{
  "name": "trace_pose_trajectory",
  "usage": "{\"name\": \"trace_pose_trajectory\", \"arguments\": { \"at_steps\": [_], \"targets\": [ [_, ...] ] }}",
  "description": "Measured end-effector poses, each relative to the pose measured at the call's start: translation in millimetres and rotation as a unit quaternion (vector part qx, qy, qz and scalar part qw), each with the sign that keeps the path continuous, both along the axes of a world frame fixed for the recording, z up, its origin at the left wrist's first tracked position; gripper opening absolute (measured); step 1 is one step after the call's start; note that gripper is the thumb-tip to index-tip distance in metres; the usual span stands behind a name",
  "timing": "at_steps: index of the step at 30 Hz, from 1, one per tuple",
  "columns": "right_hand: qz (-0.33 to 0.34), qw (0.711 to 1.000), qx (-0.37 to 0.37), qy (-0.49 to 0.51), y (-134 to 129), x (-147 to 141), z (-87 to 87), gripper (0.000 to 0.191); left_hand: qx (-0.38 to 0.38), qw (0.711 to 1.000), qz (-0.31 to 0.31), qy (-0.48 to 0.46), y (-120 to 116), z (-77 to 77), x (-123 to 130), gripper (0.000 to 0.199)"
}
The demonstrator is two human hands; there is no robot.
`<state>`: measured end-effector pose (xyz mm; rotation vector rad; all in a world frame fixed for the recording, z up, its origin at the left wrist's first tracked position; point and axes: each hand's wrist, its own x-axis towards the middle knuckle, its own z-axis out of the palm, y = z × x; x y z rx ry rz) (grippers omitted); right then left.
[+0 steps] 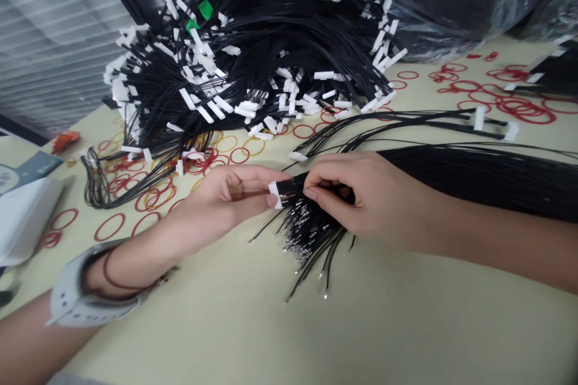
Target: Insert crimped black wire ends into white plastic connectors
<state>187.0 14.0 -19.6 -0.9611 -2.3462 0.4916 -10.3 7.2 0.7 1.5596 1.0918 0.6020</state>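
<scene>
My left hand (226, 201) pinches a small white connector housing (275, 195) between thumb and fingers, with black wires running from it toward the right. Close beside it, my right hand (356, 192) is closed, thumb against index finger, on a black wire near the housing; the fingertips partly hide the wire. Below both hands a bundle of loose black wires (311, 228) lies on the table, their bare metal terminals fanned out to the left and front. The long part of this bundle stretches off to the right under my right forearm.
A large heap of black cables with white connectors (271, 42) fills the back. Red rubber bands (109, 227) and yellow ones are scattered around it. Several finished-looking cables (406, 120) lie behind my right hand. Clear plastic bags (451, 6) stand back right; a white box (27, 216) sits far left.
</scene>
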Motion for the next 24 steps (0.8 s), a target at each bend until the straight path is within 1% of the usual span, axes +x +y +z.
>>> {"name": "trace_pose_trajectory", "arguments": {
  "at_steps": [3, 6, 12, 16, 19, 24],
  "targets": [
    [0.001, 1.000, -0.007, 0.012, 0.1, 0.1, -0.1, 0.010, 0.003, 1.000, 0.008, -0.001, -1.1, -0.1, 0.2, 0.020],
    [-0.006, 1.000, -0.012, 0.023, 0.1, -0.1, 0.1, 0.010, -0.011, 1.000, 0.011, -0.004, -1.8, 0.2, 1.2, 0.023],
    [-0.048, 0.998, -0.024, 0.024, -3.6, -2.6, 0.9, 0.013, -0.004, 1.000, 0.002, -0.020, -1.9, -0.3, 1.8, 0.021],
    [-0.061, 0.997, -0.023, 0.027, -5.1, -4.3, 0.4, 0.014, 0.003, 0.999, -0.004, -0.040, -1.0, -3.2, 0.3, 0.022],
    [-0.053, 0.998, -0.014, 0.029, -4.2, -4.1, -1.0, 0.014, 0.010, 0.999, -0.012, -0.043, 1.0, -6.2, -1.1, 0.022],
    [-0.023, 1.000, 0.004, -0.001, -2.0, -2.3, -2.2, 0.010, 0.009, 1.000, 0.004, -0.021, 2.9, -8.2, -1.7, 0.021]
  ]
}}
